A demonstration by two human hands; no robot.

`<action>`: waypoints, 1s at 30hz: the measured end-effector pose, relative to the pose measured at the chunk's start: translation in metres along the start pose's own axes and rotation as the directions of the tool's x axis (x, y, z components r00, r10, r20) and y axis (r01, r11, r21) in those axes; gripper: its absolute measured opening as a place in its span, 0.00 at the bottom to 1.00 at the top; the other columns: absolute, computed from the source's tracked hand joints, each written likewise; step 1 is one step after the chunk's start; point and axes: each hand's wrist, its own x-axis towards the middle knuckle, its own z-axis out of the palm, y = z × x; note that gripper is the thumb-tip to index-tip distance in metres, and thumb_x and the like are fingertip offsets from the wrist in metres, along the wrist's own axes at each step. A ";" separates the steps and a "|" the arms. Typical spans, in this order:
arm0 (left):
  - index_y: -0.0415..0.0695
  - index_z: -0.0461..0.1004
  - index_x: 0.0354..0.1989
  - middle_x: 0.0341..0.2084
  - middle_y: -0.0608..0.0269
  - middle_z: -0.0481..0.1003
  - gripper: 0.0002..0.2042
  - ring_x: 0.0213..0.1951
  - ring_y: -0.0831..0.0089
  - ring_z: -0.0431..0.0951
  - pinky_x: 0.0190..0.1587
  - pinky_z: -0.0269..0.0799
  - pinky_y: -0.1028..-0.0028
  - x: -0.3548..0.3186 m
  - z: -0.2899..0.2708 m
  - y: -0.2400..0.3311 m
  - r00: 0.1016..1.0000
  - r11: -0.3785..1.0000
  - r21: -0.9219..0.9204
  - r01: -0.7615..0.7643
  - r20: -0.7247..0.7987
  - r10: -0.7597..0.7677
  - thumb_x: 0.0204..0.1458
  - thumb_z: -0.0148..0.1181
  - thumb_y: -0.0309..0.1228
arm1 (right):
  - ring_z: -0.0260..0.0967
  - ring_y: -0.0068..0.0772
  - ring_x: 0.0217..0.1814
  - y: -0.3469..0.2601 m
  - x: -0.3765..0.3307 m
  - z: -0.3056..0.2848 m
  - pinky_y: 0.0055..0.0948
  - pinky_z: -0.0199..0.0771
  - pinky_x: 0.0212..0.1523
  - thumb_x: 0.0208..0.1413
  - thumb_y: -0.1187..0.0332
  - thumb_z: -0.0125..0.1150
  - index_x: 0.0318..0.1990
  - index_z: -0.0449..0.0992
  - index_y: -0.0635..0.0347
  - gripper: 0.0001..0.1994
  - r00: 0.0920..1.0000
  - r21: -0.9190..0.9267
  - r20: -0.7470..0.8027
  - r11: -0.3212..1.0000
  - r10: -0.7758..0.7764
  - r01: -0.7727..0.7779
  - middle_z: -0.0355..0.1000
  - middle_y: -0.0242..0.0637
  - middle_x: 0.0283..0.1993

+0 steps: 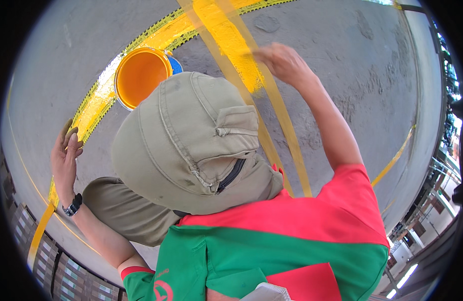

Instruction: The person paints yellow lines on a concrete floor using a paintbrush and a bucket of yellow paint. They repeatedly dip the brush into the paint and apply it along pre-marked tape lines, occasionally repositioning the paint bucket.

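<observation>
My right hand (284,62) is over the edge of a wide yellow painted strip (241,55) on the grey floor, bordered by lengths of tan masking tape (279,110). Its fingers are closed and smeared by motion; what they hold cannot be made out. My left hand (67,155) is held out with stained fingers apart and nothing in them, close to a second yellow strip edged with black-and-yellow printed tape (93,120). Between my hands stands a blue paint bucket (176,65), its inside coated orange-yellow. A dark watch (72,204) is on my left wrist.
My bent khaki-trousered legs (186,130) fill the middle of the view, close to the bucket. Stacked blocks or crates (66,276) line the lower left. Another yellow line (394,158) crosses the floor at right, near a pale raised edge (424,100).
</observation>
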 end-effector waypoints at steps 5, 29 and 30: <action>0.44 0.65 0.69 0.55 0.54 0.76 0.26 0.43 0.76 0.77 0.46 0.75 0.76 -0.002 -0.001 0.001 0.999 0.998 0.052 -0.030 -0.011 0.030 0.66 0.55 0.42 | 0.73 0.48 0.42 0.007 0.081 0.044 0.43 0.75 0.43 0.63 0.69 0.56 0.56 0.76 0.51 0.14 0.969 0.050 -0.231 0.993 -0.090 0.104 0.78 0.41 0.37; 0.46 0.64 0.70 0.54 0.54 0.76 0.27 0.44 0.75 0.77 0.47 0.74 0.75 0.000 -0.007 -0.007 1.000 0.996 0.087 -0.010 0.023 0.009 0.66 0.55 0.45 | 0.77 0.45 0.43 0.010 0.018 0.045 0.43 0.77 0.42 0.59 0.74 0.55 0.46 0.77 0.54 0.10 0.985 0.102 -0.171 0.994 -0.025 0.043 0.80 0.38 0.38; 0.46 0.64 0.70 0.54 0.54 0.76 0.27 0.44 0.75 0.77 0.47 0.74 0.75 -0.001 -0.007 -0.008 1.000 0.998 0.061 0.015 0.011 -0.015 0.66 0.55 0.44 | 0.76 0.44 0.43 0.004 0.011 0.047 0.42 0.77 0.42 0.58 0.75 0.55 0.48 0.77 0.54 0.11 0.983 0.113 -0.181 0.993 -0.025 0.046 0.80 0.38 0.38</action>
